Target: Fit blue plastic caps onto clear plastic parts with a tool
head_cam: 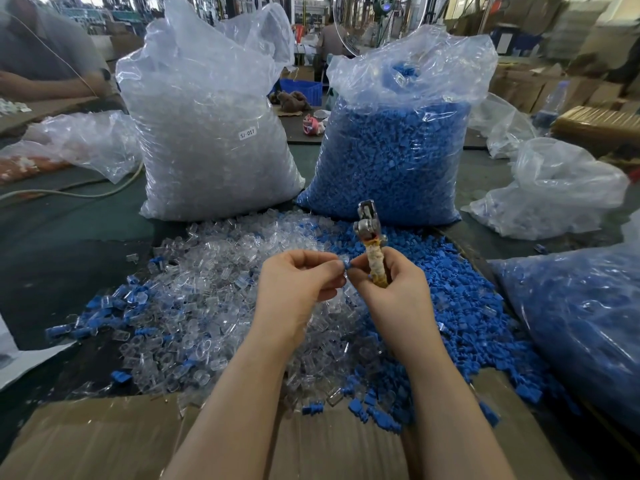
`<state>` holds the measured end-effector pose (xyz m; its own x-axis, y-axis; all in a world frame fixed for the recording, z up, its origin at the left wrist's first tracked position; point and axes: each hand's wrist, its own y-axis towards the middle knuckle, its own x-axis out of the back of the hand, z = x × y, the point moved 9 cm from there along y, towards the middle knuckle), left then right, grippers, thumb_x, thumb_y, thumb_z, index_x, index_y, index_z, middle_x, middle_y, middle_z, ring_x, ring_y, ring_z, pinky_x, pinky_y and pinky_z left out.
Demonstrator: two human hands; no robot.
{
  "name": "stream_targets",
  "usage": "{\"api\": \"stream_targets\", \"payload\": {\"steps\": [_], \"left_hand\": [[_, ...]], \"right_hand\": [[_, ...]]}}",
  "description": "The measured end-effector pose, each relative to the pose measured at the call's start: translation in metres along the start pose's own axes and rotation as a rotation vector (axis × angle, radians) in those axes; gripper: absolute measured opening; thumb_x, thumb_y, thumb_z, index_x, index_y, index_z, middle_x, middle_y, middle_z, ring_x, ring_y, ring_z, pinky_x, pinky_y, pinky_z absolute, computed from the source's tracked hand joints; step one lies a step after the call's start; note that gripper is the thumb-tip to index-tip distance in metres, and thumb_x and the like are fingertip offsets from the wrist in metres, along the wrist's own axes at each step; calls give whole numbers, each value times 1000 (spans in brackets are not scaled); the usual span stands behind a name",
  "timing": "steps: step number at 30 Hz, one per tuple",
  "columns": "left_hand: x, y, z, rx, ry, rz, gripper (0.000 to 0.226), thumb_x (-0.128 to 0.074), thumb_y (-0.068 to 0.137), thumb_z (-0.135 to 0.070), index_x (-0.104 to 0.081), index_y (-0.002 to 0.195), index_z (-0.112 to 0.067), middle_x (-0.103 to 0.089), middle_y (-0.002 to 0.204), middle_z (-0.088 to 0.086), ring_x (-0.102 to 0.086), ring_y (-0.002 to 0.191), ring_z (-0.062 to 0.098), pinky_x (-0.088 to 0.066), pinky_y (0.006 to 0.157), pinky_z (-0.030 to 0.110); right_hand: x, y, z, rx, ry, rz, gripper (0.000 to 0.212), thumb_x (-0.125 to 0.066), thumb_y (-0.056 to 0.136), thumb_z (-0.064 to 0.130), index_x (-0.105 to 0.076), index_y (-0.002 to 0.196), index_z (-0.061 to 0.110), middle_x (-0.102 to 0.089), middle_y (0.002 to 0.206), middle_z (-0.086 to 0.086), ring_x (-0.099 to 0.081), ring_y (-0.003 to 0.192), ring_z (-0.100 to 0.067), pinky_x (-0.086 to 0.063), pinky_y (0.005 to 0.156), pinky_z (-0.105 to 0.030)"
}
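left hand (298,282) and right hand (388,285) pinch one blue cap (345,266) between their fingertips. right hand also grips the tool (372,244), head upright. clear parts (214,306) lie below the hands; bagged blue caps (391,161) beyond.

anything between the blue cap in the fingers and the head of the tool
Nothing visible. The blue cap is pinched between the left hand and right hand; the tool rises from the right hand, its metal head in open air above.
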<state>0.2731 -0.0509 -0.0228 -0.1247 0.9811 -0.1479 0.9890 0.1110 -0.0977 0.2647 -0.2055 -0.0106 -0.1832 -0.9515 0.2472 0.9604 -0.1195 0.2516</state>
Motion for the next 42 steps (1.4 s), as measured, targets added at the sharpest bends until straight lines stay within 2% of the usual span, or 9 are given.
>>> {"api": "stream_targets", "payload": {"steps": [3, 6, 10, 14, 18, 22, 29, 35, 42], "left_hand": [[-1, -1, 0, 9, -15, -2, 7, -74, 83, 0, -70, 88, 0, -75, 73, 10, -73, 65, 15, -59, 60, 22], [0, 0, 1, 16, -11, -13, 8, -75, 83, -1, -71, 90, -1, -76, 77, 11, -74, 69, 18, -59, 61, 22], [3, 1, 2, 26, -57, -28, 10, -76, 81, -1, -70, 89, -1, -75, 74, 10, -73, 67, 17, -60, 62, 23], [-1, -1, 4, 47, -78, 5, 12, -76, 81, 0, -69, 91, 0, -75, 73, 10, -73, 66, 15, -58, 58, 21], [-6, -2, 7, 72, -81, 37, 8, -75, 81, 0, -70, 87, -3, -76, 74, 10, -73, 66, 15, -57, 58, 21], [-8, -2, 7, 93, -113, 43, 8, -75, 81, 2, -71, 85, -3, -76, 75, 13, -74, 65, 16, -57, 57, 21], [-14, -4, 7, 107, -160, 74, 7, -78, 79, -2, -74, 83, -6, -77, 80, 13, -75, 72, 19, -58, 59, 22], [-12, -5, -3, 15, -97, 46, 6, -77, 80, -1, -74, 83, -6, -76, 78, 10, -75, 72, 18, -59, 62, 23], [-11, -8, -16, -146, 112, -12, 7, -78, 80, -4, -76, 81, -11, -75, 72, 3, -72, 66, 11, -58, 64, 22]], "right_hand": [[-3, -1, 4, 7, 65, 45, 20, -68, 89, 13, -67, 94, 32, -69, 80, 13, -62, 69, -4, -49, 60, -18], [-5, -2, 4, 9, 38, 59, 20, -67, 89, 11, -68, 92, 31, -69, 81, -2, -61, 67, -17, -51, 60, -29], [3, 0, 3, 4, 81, -19, 18, -73, 85, 12, -65, 83, 27, -67, 73, 9, -57, 61, 0, -47, 58, -13], [9, 1, 2, 3, 117, -74, 18, -77, 83, 14, -65, 80, 26, -66, 70, 15, -59, 64, 3, -47, 60, -9], [10, -2, 5, 33, 111, -97, 17, -73, 87, 14, -65, 78, 25, -67, 69, 12, -59, 62, 0, -50, 61, -15], [12, -2, 3, 28, 92, -132, 15, -71, 89, 17, -65, 80, 26, -68, 75, 4, -62, 70, -19, -52, 63, -30], [14, -2, 2, 25, -32, -188, 14, -71, 89, 27, -62, 79, 23, -66, 72, 2, -60, 64, -16, -50, 60, -35], [16, -3, 10, 77, -98, -211, 12, -70, 89, 24, -62, 81, 20, -62, 65, 4, -56, 59, -6, -44, 52, -22], [14, -3, 10, 70, -146, -203, 11, -68, 90, 26, -64, 83, 18, -59, 62, 7, -52, 55, -2, -37, 48, -17]]}}
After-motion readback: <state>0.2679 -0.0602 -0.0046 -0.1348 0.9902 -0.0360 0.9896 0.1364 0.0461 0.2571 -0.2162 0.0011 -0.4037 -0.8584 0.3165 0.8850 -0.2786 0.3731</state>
